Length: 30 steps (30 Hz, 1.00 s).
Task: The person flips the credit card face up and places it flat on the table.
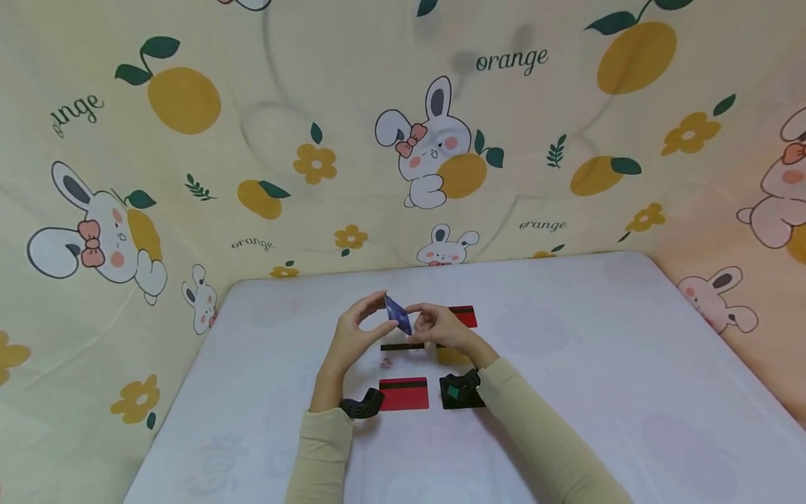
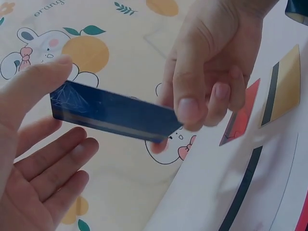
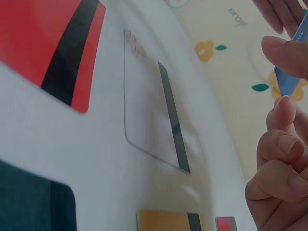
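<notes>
A dark blue card [image 1: 397, 315] with a stripe is held up above the table, tilted, between both hands. The left hand [image 1: 354, 339] pinches one end between thumb and index finger; in the left wrist view its other fingers [image 2: 62, 168] extend loosely below the card. At the opposite end, the right hand [image 1: 446, 327] grips the card with thumb and index finger, the remaining fingers curled in. Only part of the blue card [image 3: 288, 81] shows at the edge of the right wrist view, partly covered by a thumb.
Below the hands lie a white card [image 3: 149, 106] with a black stripe, a gold card [image 2: 285, 86], a red card [image 1: 464, 316] at the back, another red card [image 1: 404, 397] in front and a dark card [image 1: 450, 400]. A patterned cloth [image 1: 352, 70] hangs behind the white table [image 1: 567, 392].
</notes>
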Tool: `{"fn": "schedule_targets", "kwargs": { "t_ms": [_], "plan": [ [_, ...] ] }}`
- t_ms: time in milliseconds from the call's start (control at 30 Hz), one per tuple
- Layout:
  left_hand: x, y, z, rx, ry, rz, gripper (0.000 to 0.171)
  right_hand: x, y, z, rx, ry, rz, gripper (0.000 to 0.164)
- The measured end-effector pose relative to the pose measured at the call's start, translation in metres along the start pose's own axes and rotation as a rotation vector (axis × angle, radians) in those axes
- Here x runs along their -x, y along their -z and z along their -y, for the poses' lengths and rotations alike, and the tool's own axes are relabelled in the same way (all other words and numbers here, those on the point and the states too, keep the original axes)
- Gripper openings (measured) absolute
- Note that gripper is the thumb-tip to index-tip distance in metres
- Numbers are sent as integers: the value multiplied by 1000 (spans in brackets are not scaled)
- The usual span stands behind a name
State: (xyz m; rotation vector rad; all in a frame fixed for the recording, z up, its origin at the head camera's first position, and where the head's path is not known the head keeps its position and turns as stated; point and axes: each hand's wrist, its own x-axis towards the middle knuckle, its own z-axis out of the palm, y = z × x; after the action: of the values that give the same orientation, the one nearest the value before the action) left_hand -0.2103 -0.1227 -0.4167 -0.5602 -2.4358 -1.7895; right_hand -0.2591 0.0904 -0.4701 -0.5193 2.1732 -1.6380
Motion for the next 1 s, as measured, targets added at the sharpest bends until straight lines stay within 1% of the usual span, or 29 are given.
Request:
{"fn": "schedule_targets", "kwargs": {
  "t_ms": [100, 133, 233, 367, 433, 600, 833, 1000],
  "plan": [
    [4, 3, -10, -26, 8, 7, 56, 0, 2, -1, 11, -15, -8, 59],
    [4, 3, -9, -26, 15, 9, 56, 0, 2, -1, 16, -19, -10, 59],
    [1, 2, 6, -16, 33, 4, 57, 1, 4, -2, 30, -27, -17, 60],
    [-5, 2, 30, -4, 61, -3, 60, 1, 6, -1, 37, -29, -25, 59],
    [-6, 3, 35, -18, 74, -9, 60, 1, 8, -1, 44, -28, -34, 60],
    [-6, 8, 44, -36, 118, -17, 60, 0, 13, -1, 53, -45, -50, 62],
    [-12, 13, 49, -57, 121, 26, 61, -2, 17, 1, 31, -88, -51, 64],
    [-17, 16, 52, -96, 156, 60, 62, -3, 19, 3, 49, -82, -62, 66]
  ]
}}
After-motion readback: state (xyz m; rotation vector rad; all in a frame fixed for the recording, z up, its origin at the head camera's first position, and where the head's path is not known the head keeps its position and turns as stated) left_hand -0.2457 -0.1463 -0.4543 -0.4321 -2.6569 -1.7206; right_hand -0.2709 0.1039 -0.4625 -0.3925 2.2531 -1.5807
